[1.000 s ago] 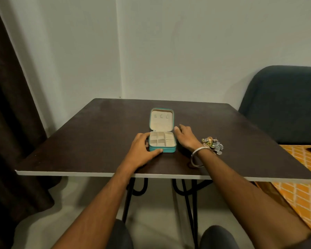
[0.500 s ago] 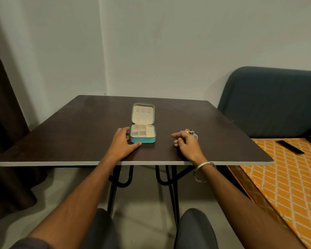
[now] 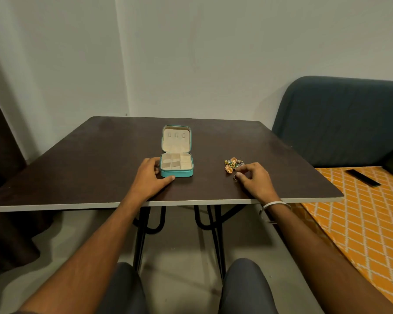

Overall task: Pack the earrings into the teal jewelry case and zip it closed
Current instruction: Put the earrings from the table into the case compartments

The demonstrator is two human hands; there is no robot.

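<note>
The teal jewelry case (image 3: 177, 172) lies open in the middle of the dark table (image 3: 89, 159). Its lid stands up and its cream compartments look empty. My left hand (image 3: 151, 175) holds the case's left side, with the thumb against its front corner. A small pile of gold and green earrings (image 3: 232, 164) lies on the table to the right of the case. My right hand (image 3: 253, 180) rests at the near edge of that pile, with thumb and fingertips pinched on a small earring (image 3: 235, 177).
The table's near edge (image 3: 168, 203) runs just behind my wrists. A dark sofa (image 3: 340, 123) and an orange patterned cover (image 3: 361, 218) with a black remote (image 3: 363, 177) are at the right. A dark curtain (image 3: 0, 155) hangs at the left.
My right hand has left the case's right side and moved right to the earring pile. My left hand stays on the case. The view has pulled back.
</note>
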